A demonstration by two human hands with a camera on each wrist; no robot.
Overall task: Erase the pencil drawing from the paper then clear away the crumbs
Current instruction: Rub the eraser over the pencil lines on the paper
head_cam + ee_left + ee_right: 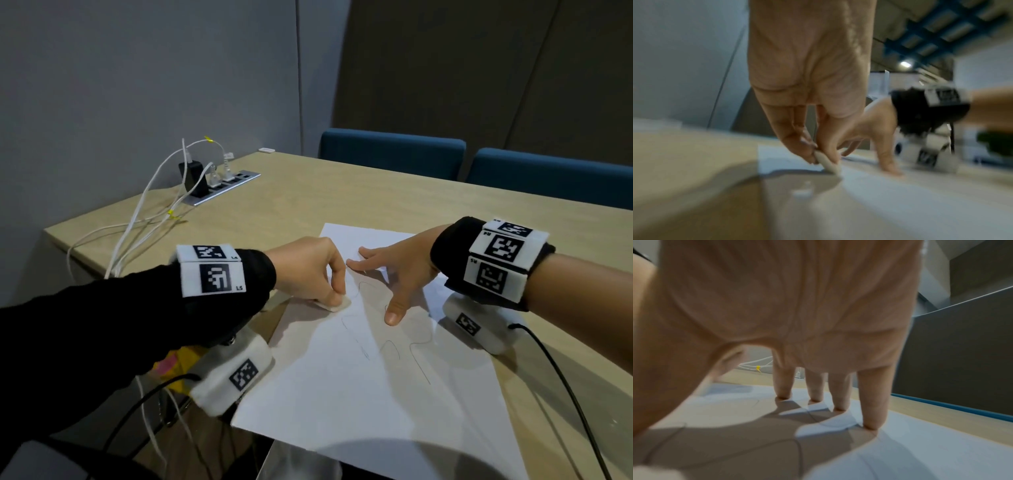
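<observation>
Two hands work over one white sheet of paper point(359, 394) lying flat on the wooden table point(308, 192). On the left, the left hand point(308, 270) pinches a small white eraser point(337, 304) between thumb and curled fingers, its lower end pressed onto the sheet near the left edge. Thin grey pencil drawing point(390, 346) lines curve across the middle of the page, just right of the eraser. Further right, the right hand point(394, 274) lies spread, straight fingertips point(870, 425) and thumb pressing the paper down, holding nothing.

White paper point(359, 394), white eraser point(337, 305), tan table point(308, 198)
</observation>
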